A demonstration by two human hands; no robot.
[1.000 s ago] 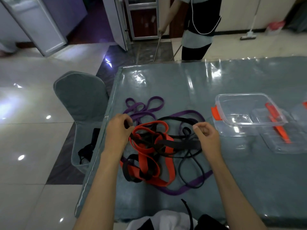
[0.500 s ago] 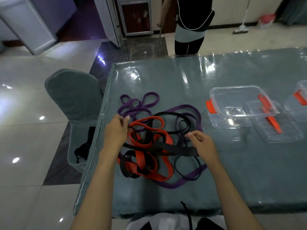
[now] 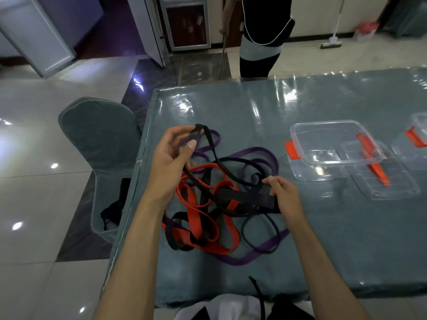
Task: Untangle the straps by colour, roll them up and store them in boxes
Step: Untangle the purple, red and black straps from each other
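Where the tangle of straps lies at the centre of the frame, on the teal-covered table (image 3: 323,227), the entries run as follows.

Left hand (image 3: 169,167): raised above the heap, centre-left of the frame, thumb and fingertips pinched on a loop of the narrow black strap (image 3: 213,148), which trails down and to the right into the pile.

Right hand (image 3: 285,195): low on the table, right of centre, fingers closed on the end of the wide black strap (image 3: 245,197), which lies flat across the heap.

Red straps (image 3: 196,213): several loops, lower centre-left of the tangle, threaded under and over the black ones.

Purple straps (image 3: 254,150): one set of loops behind the left hand, another arching along the top of the heap, and a long run curving round its lower right edge.

Clear box (image 3: 328,144): centre-right of the frame, apart from the straps, orange clasp on its left side, nothing inside.

Clear lid (image 3: 383,181): just right of and below the box, partly under its corner, orange clasp lying on it.

Second clear box (image 3: 416,144): right edge of the frame, cut off, orange clasp showing.

Covered chair (image 3: 99,139): left of the table, a dark item on its seat.

Another person (image 3: 261,35): standing beyond the far table edge, top centre, holding a thin pole. Mop (image 3: 332,40): upper right, on the floor by the wall.
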